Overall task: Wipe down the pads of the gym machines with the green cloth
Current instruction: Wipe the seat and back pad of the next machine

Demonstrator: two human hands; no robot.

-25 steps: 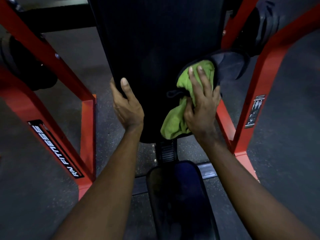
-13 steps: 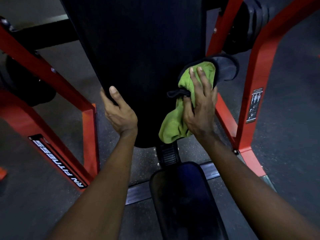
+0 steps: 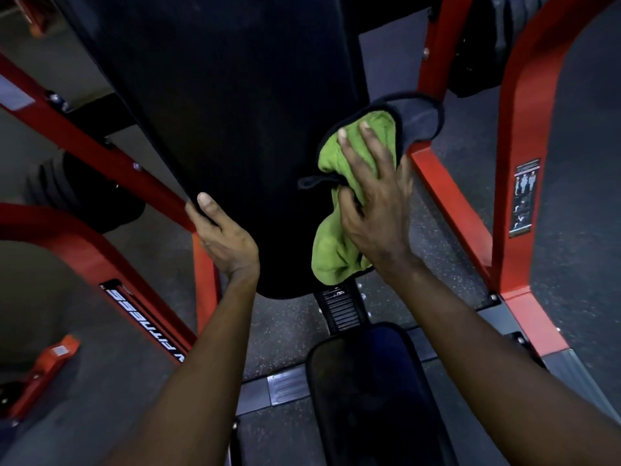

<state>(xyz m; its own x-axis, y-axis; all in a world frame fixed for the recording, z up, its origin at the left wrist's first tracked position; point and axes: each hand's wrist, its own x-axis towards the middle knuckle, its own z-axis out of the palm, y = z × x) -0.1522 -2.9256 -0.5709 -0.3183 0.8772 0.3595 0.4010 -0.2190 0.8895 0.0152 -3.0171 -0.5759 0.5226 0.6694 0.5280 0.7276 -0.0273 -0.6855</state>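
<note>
From the head camera: pressing the green cloth against the right edge of the black back pad with the right hand, fingers laid long over it, thumb tucked into a fold. Gripping the pad's left edge with the left hand, thumb on top, fingers curled underneath. Below, between the forearms, a dark seat pad; to either side, red frame.
</note>
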